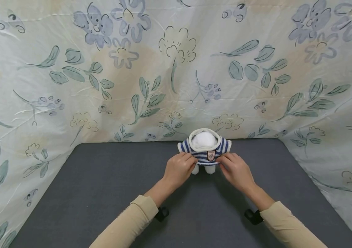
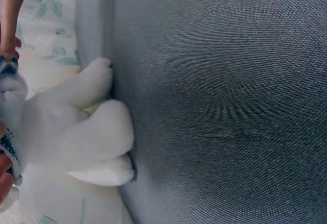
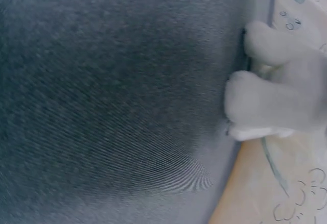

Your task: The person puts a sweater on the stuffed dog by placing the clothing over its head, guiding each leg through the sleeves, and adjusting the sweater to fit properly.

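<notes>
A white plush toy (image 1: 204,139) stands at the far edge of the table, wearing a blue-and-white striped knit sweater (image 1: 201,157) with a badge on its front. Its white top shows inside the wide neck opening, and its feet stick out below the hem. My left hand (image 1: 179,168) pinches the hem at the left side. At the right side, my right hand (image 1: 236,170) pinches the same hem. The left wrist view shows the plush legs (image 2: 102,132) under the lifted sweater edge. In the right wrist view the legs (image 3: 271,99) show, but no fingers.
The dark grey tabletop (image 1: 117,179) spreads in front of the toy and to both sides. A floral cloth (image 1: 151,69) hangs behind the table and along its sides. Black straps (image 1: 253,217) sit at both wrists, by the beige sleeves.
</notes>
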`<act>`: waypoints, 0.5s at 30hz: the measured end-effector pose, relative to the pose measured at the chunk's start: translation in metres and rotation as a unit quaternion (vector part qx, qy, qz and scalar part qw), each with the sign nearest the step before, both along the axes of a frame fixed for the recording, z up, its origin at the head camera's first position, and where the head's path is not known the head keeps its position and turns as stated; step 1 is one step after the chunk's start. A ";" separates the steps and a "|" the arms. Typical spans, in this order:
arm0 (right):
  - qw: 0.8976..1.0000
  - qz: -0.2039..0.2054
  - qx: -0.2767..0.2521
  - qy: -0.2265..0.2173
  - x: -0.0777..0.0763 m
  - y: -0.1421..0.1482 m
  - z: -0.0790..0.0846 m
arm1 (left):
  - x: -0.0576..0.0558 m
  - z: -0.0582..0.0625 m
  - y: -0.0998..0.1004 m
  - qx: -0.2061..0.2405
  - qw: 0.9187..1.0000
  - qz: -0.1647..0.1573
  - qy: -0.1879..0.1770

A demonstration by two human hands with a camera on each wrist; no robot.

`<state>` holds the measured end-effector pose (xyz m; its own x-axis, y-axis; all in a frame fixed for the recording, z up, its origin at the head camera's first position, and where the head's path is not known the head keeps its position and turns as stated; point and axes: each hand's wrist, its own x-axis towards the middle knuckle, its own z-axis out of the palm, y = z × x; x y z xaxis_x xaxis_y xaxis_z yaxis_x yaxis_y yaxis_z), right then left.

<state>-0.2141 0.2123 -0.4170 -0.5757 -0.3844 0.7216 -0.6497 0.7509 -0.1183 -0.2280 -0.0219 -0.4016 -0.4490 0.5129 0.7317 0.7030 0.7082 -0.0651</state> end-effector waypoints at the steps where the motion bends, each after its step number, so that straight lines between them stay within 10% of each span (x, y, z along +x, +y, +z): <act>1: 1.000 0.000 0.002 -0.001 0.000 0.000 -0.002 | 0.000 -0.001 0.000 -0.003 1.000 0.001 0.000; 15: 0.999 -0.010 0.035 0.013 -0.009 -0.001 -0.020 | -0.004 -0.018 0.003 -0.039 0.999 0.028 0.000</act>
